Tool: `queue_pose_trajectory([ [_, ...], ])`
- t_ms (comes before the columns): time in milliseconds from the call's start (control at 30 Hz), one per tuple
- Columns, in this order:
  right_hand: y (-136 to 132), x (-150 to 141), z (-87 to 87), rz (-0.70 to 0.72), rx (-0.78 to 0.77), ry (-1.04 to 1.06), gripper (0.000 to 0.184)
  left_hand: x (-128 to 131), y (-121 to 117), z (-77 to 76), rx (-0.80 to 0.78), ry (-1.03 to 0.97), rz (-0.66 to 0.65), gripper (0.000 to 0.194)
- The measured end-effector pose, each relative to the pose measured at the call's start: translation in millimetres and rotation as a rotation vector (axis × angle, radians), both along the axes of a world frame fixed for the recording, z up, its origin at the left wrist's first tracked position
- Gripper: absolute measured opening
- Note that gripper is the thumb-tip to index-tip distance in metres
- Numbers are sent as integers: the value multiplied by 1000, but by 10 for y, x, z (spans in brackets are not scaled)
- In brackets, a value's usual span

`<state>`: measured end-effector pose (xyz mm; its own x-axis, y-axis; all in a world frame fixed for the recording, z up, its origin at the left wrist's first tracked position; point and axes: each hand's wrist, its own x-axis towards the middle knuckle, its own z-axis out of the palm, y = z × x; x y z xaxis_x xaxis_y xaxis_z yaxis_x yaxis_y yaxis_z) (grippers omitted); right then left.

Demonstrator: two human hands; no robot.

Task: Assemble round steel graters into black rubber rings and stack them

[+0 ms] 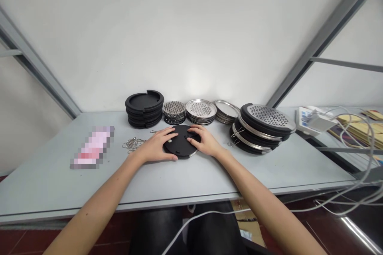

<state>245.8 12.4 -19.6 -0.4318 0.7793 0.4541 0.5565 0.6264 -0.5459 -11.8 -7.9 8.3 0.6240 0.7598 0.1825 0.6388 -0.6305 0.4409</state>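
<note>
The black disc (pixel 181 142) is lying flat on the desk (pixel 209 181), directly in front of the person and between the two hands. A strip of bright metal is showing along its lower right edge, which is suggesting a metal part beneath the black one.

The left hand (pixel 160 144) is spanning the left side of the disc, its fingers and thumb standing apart: the fingers are touching the upper face and the thumb is lying by the near edge. The right hand (pixel 207 140) is reaching over the right side, its fingers parted and resting on the face. Neither hand is closing into a fist; the pressure being applied cannot be told.

Handling: the black part is appearing stiff and matt, probably moulded plastic, and is likely giving fair grip. The disc is probably staying light enough for one hand. The metal edge is looking smoother and is likely offering less hold. Breakage is seeming unlikely, though layers could be slipping if only one is being held. The best hold is lying at opposite sides of the rim, thumbs near and fingers far, spanning both layers.

Loose metal clips (pixel 131 144) are lying beyond the left hand; a clipped stack (pixel 263 129) is standing to the right.
</note>
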Motion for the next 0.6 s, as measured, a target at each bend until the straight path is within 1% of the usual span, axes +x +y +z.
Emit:
queue_pose_trajectory([
  [233,-4,14,22,5,9,-14,37,-55,37,-27,-12,-7,26,85],
  [400,9,15,26,1,9,-5,34,-70,14,-30,-14,-26,60,95],
  [500,22,26,30,-11,7,-10,31,-75,-6,22,-10,-27,42,89],
  [600,40,45,25,-23,3,-12,29,-124,5,100,11,-70,71,73],
])
